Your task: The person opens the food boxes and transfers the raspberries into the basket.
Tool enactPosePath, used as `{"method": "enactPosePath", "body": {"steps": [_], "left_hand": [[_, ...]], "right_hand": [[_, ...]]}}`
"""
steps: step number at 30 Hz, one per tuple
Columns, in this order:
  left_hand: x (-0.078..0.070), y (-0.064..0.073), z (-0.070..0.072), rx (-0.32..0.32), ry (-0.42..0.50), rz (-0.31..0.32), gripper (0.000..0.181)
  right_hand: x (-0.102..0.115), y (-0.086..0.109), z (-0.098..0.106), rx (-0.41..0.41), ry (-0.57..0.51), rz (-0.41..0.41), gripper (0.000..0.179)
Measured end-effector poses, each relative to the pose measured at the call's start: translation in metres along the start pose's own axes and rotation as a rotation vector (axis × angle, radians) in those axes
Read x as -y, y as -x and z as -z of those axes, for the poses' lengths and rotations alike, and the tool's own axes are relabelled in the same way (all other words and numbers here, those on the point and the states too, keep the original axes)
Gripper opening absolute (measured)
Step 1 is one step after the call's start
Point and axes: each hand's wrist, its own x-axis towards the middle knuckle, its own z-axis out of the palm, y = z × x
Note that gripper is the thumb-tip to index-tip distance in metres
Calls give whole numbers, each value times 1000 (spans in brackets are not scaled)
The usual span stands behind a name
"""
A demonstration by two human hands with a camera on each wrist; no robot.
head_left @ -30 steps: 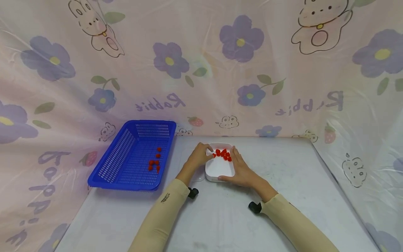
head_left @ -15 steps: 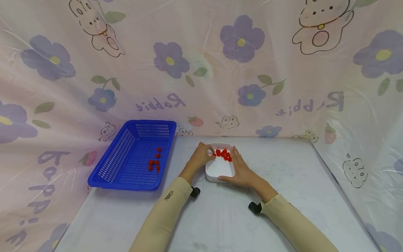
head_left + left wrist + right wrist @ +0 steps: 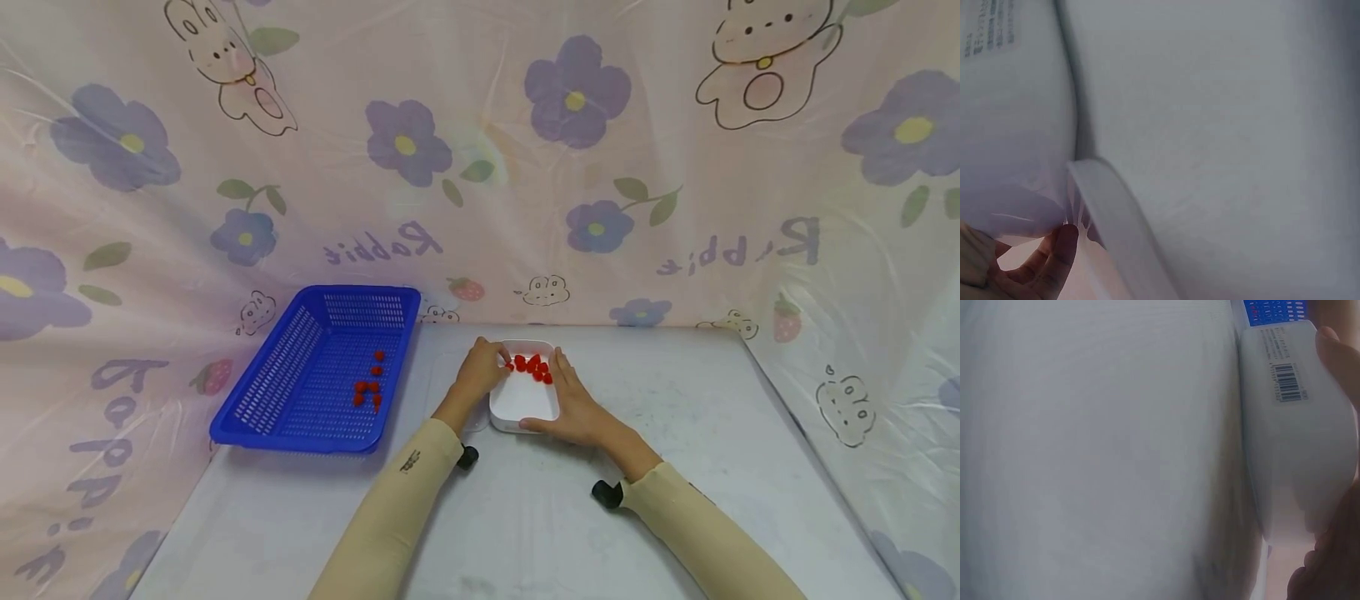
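A white plastic box (image 3: pixel 525 404) stands on the table with several small red berry-like pieces (image 3: pixel 532 364) along its far part. My left hand (image 3: pixel 480 369) reaches over its left wall and pinches another small red piece (image 3: pixel 510 367) between thumb and forefinger. From the left wrist view, the fingers (image 3: pixel 1054 262) bend at the far end of the box's side (image 3: pixel 1016 131). My right hand (image 3: pixel 573 408) grips the box from the right, thumb at the near edge, fingers along the right wall. The right wrist view shows a printed barcode (image 3: pixel 1288 381) on the box.
At the left stands a blue perforated basket (image 3: pixel 300 442), several red pieces (image 3: pixel 367 388) lying inside it at the right. A clear lid (image 3: pixel 476 421) lies flat left of the box, partly under my left arm. A patterned curtain (image 3: pixel 480 208) closes off the back.
My left hand and forearm have shifted slightly right and forward, the red piece staying at the fingertips by the left wall. The right hand and box hold still.
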Motion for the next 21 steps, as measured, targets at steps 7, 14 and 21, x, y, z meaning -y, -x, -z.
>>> {"method": "enactPosePath", "body": {"steps": [7, 14, 21], "left_hand": [[-2, 4, 0, -9, -8, 3, 21], [0, 7, 2, -14, 4, -6, 23], [4, 13, 5, -64, -12, 3, 24]], "right_hand": [[0, 0, 1, 2, 13, 1, 142], [0, 1, 1, 2, 12, -1, 142], [1, 0, 1, -4, 9, -5, 142]]}}
